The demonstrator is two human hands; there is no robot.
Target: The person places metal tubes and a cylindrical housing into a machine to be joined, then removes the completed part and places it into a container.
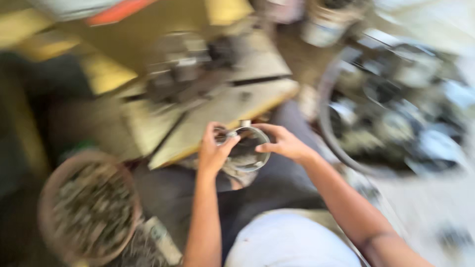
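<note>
The left hand (213, 151) sits just left of centre, fingers curled and thumb forward, pinching the left rim of a round metal ring (246, 148). The right hand (283, 143), at about three o'clock from the ring, closes its fingertips on the right rim, so the ring is held between both hands above the person's lap. The ring looks like a shiny band with a small fitting (244, 123) at its twelve o'clock edge; motion blur hides finer detail, and I cannot tell what the pale shape under it is. Both bare forearms run down toward six o'clock, where a white shirt (287, 242) and dark trousers (277, 183) show. At eight o'clock from the hands, near the lower left corner, stands a round basket (47, 198) filled with small greyish pieces too blurred to identify. At twelve o'clock, just beyond the hands, is a worn wooden bench (222, 109) with a dark metal machine (190, 69) on it. At two o'clock, well apart, is a large round tub (326, 94) heaped with dark and silvery parts. Farther still, at one o'clock near the top edge, stands a pale bucket (321, 22).
</note>
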